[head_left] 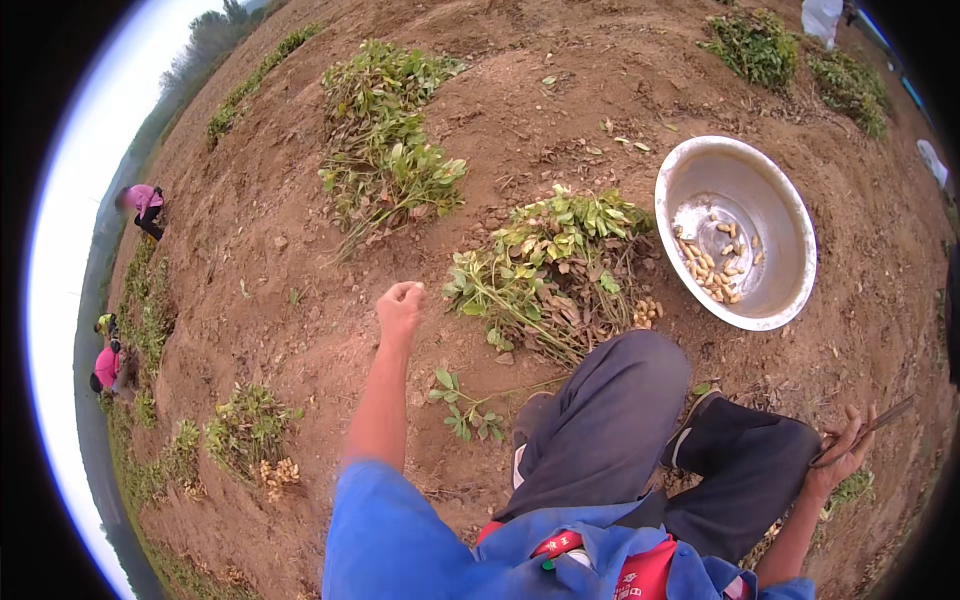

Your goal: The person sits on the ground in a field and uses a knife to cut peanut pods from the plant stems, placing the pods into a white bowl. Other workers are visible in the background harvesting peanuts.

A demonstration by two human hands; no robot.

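My left hand is stretched out over the soil with its fingers curled closed; whatever they may hold is hidden. To its right lies a heap of pulled peanut plants, with a cluster of peanuts at its root end beside my knee. A wide metal basin, tilted on the ground, holds several loose peanuts. By my bent leg at the right, my right hand grips a thin dark metal tool; its exact kind is unclear.
More peanut plants lie farther ahead, and another bunch with peanuts rests at the left. A loose leafy stem is near my foot. White bags stand at the far right. Other people bend over plants far left.
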